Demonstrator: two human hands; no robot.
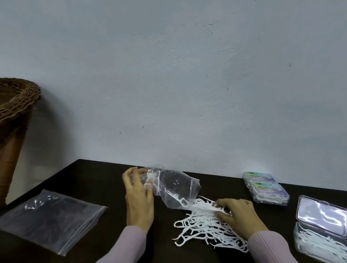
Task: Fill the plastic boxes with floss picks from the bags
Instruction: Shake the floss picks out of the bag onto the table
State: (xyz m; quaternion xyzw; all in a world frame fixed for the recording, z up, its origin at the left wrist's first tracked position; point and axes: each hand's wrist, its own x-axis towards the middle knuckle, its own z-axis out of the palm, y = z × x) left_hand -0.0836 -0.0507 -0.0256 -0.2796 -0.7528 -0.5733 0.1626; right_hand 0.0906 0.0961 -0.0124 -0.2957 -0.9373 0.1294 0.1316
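My left hand [138,193] grips the closed end of a clear plastic bag [175,186], held tilted above the table with its mouth down to the right. A few white floss picks still cling inside it. Below the mouth lies a loose pile of white floss picks [203,227] on the dark table [91,178]. My right hand [237,214] rests on the pile's far side, its fingers curled over some picks. An open plastic box [324,245] at the right holds several picks, its lid [323,215] folded back.
Two closed, filled boxes [268,190] stand stacked at the back right. An empty zip bag [49,219] lies flat at the front left. A wicker basket [5,102] stands off the table's left side. A plain wall rises behind the table.
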